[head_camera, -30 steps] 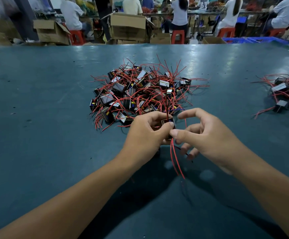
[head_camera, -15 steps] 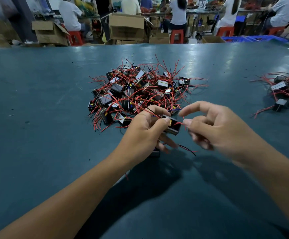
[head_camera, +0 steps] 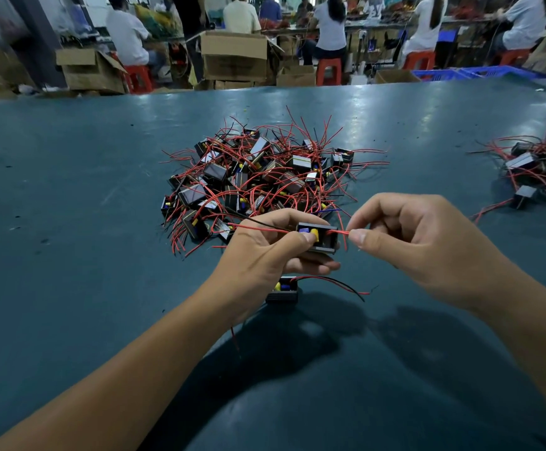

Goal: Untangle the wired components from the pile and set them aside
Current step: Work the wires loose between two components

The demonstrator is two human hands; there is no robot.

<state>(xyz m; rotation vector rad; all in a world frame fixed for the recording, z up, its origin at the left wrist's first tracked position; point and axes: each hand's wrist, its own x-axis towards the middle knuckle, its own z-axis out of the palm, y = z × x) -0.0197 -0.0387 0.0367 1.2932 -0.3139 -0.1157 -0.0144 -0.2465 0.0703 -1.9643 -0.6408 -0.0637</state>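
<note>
Left hand (head_camera: 261,255) grips a black component (head_camera: 322,240) just near-side of the pile (head_camera: 258,177) mid-surface; right hand (head_camera: 418,242) pinches its red wire (head_camera: 338,233). Looks mid-untangle, next probably pulling it free toward the far-right bunch (head_camera: 538,170).

- Pile of wired components (head_camera: 261,177) on table (head_camera: 69,222), centre, just beyond both hands.
- Held component (head_camera: 322,239) between left hand (head_camera: 265,258) and right hand (head_camera: 427,242), above table.
- Loose component (head_camera: 283,289) on table, under left hand.
- Second, smaller pile (head_camera: 540,170) far right.
- Cardboard boxes (head_camera: 232,56) and seated workers (head_camera: 128,34) behind table.
</note>
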